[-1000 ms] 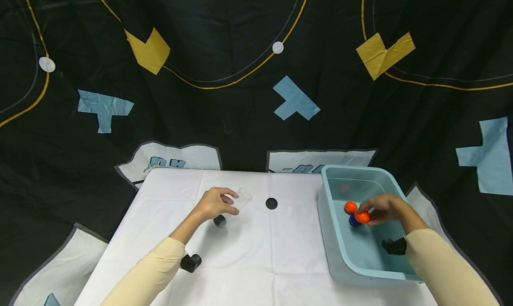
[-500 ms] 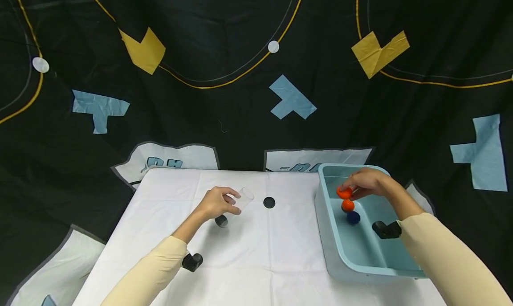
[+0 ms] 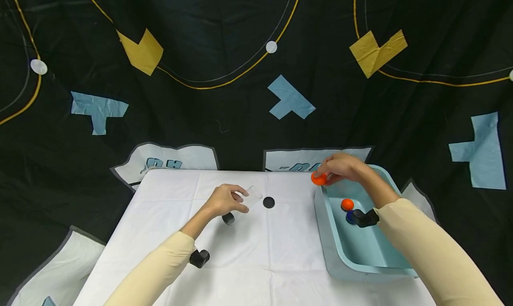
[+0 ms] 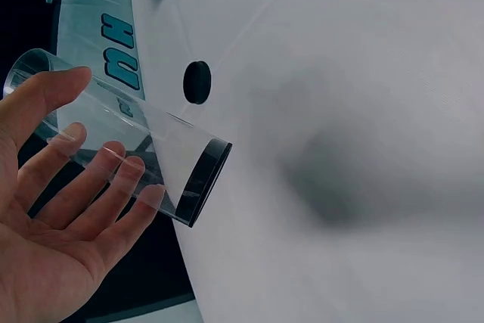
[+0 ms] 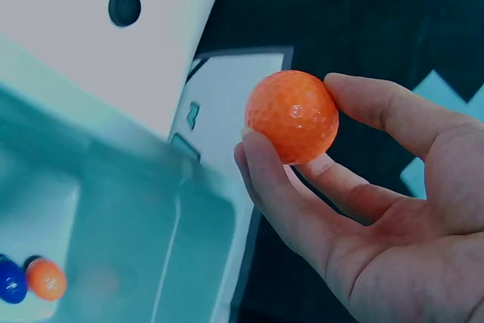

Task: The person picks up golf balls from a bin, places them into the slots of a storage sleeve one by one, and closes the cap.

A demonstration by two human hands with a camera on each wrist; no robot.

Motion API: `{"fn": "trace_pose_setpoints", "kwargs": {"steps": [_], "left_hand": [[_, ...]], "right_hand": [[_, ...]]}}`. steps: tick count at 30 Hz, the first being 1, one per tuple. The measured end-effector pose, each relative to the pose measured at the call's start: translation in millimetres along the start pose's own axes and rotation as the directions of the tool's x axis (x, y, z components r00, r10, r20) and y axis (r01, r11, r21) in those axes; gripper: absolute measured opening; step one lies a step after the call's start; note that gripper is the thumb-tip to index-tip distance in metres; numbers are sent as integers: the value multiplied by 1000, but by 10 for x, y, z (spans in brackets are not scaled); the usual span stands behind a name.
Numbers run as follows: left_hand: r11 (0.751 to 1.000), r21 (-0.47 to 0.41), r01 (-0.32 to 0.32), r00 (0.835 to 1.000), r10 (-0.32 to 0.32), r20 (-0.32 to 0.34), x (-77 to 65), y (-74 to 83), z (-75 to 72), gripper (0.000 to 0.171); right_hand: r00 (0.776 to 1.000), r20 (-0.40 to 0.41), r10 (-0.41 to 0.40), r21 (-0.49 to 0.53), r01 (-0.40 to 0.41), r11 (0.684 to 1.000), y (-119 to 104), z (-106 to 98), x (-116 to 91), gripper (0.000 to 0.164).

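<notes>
A clear plastic tube with a black end cap (image 4: pixel 204 183) lies tilted in my left hand (image 3: pixel 225 200), which holds it by thumb and fingers above the white table. Its uncapped end points up and to the right in the head view. My right hand (image 3: pixel 340 167) pinches an orange golf ball (image 5: pixel 293 116) between thumb and fingertips, over the far left rim of the light blue bin (image 3: pixel 334 234). Inside the bin rest another orange golf ball (image 3: pixel 347 204) and a dark blue ball (image 5: pixel 11 279), side by side. A round black cap (image 3: pixel 269 202) lies on the table.
The white-covered table (image 3: pixel 240 279) ends against a black curtain (image 3: pixel 224 114) marked with blue and yellow tape. The bin's tall walls stand at the table's right side. Black camera mounts (image 3: pixel 199 258) stick out at both wrists.
My right hand has lifted the orange golf ball from among the others and carried it up and left to the bin's rim. My left hand with the tube has shifted slightly right.
</notes>
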State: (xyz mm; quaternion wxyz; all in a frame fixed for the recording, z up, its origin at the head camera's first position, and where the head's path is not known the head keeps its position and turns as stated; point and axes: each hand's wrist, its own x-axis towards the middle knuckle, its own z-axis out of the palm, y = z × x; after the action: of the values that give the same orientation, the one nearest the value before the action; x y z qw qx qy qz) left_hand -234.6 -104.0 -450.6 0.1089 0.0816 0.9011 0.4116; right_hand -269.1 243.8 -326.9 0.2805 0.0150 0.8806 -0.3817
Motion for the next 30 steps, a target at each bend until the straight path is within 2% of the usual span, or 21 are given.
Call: {"fn": "trace_pose_setpoints", "kwargs": {"steps": [5, 11, 18, 30], "left_hand": [[999, 18, -26, 1000, 26, 4, 36, 85, 7, 40], [998, 13, -62, 998, 61, 13, 72, 214, 49, 40], [997, 3, -83, 996, 82, 26, 113, 313, 129, 40], [995, -3, -101, 994, 101, 45, 130, 404, 179, 38]], "right_hand": [[999, -33, -12, 3, 12, 1000, -212, 138, 46, 33], [999, -14, -52, 37, 52, 998, -352, 335, 130, 25], [994, -15, -105, 59, 106, 993, -427, 592, 201, 24], [994, -25, -105, 94, 106, 990, -436, 862, 261, 23]]}}
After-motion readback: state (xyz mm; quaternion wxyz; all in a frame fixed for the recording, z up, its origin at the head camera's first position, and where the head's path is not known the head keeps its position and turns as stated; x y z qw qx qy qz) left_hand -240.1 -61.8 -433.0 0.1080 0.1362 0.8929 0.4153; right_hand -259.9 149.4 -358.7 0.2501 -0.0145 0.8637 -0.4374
